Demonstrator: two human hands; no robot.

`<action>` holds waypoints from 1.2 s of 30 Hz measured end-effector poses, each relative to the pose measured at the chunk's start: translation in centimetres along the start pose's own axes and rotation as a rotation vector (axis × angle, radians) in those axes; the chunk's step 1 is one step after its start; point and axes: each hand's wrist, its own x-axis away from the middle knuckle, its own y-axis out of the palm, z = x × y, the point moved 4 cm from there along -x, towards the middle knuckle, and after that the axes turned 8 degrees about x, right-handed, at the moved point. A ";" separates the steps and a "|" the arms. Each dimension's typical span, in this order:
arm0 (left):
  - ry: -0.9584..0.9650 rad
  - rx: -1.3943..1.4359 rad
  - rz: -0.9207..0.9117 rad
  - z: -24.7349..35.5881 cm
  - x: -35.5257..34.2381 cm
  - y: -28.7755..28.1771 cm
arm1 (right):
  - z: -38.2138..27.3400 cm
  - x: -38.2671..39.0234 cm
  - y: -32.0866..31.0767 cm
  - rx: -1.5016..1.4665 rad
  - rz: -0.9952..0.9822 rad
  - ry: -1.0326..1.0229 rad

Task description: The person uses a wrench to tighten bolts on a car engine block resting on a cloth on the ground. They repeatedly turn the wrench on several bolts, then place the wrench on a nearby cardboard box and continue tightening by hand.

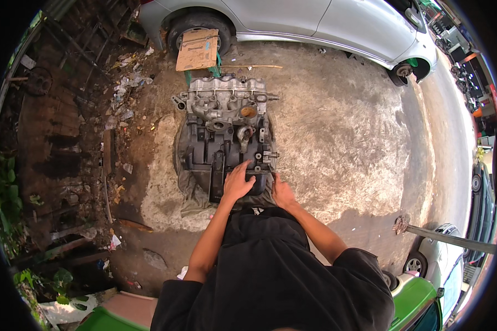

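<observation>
An engine (pixel 226 99) with a pale metal top and a dark lower body rests on a crumpled grey-brown cloth (pixel 185 193) in front of me. My left hand (pixel 239 182) lies on the dark lower part, near its middle, with fingers and thumb apart. My right hand (pixel 281 190) is at the near right edge of the engine, fingers curled around something thin and dark that I cannot make out. Small metal fittings sit on the block just beyond that hand.
A silver car (pixel 359 27) stands across the back. Cardboard (pixel 196 47) with tools lies on a green stool before its wheel. Debris and boards (pixel 66 138) line the left. A pole (pixel 447 237) juts in from the right, near parked vehicles (pixel 453 276).
</observation>
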 end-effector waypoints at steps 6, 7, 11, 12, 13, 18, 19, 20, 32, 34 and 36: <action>-0.011 0.005 0.001 -0.3 -0.3 0.2 | 2.3 -0.2 0.7 -0.221 0.196 0.195; -0.008 0.008 0.003 -0.4 -0.3 0.2 | 2.3 -0.2 0.7 -0.234 0.208 0.161; -0.019 0.004 -0.012 -0.5 -0.5 0.3 | 2.1 -0.4 -0.6 -0.273 0.249 0.080; -0.015 0.007 -0.011 -0.5 -0.5 0.3 | 2.0 -0.6 -1.0 -0.294 0.254 0.068; -0.017 0.006 -0.011 -0.5 -0.5 0.3 | 2.1 -0.8 -1.4 -0.368 0.224 0.078; -0.020 0.003 -0.016 -0.5 -0.4 0.3 | 2.4 -2.3 -2.6 -0.693 0.154 0.179; -0.022 0.003 -0.017 -0.5 -0.4 0.3 | 2.5 -2.7 -2.7 -0.716 0.139 0.212; -0.029 0.000 -0.020 -0.5 -0.4 0.2 | 2.5 -3.0 -2.9 -0.680 0.153 0.178; 0.014 -0.001 0.012 -0.1 0.0 -0.1 | 1.4 -5.5 -3.7 -0.620 0.067 0.152; 0.004 -0.008 0.012 0.0 0.1 -0.1 | 1.3 -5.5 -3.5 -0.658 0.112 0.144; -0.005 -0.005 0.001 0.0 0.0 -0.1 | 1.2 -5.4 -3.5 -0.652 0.159 0.137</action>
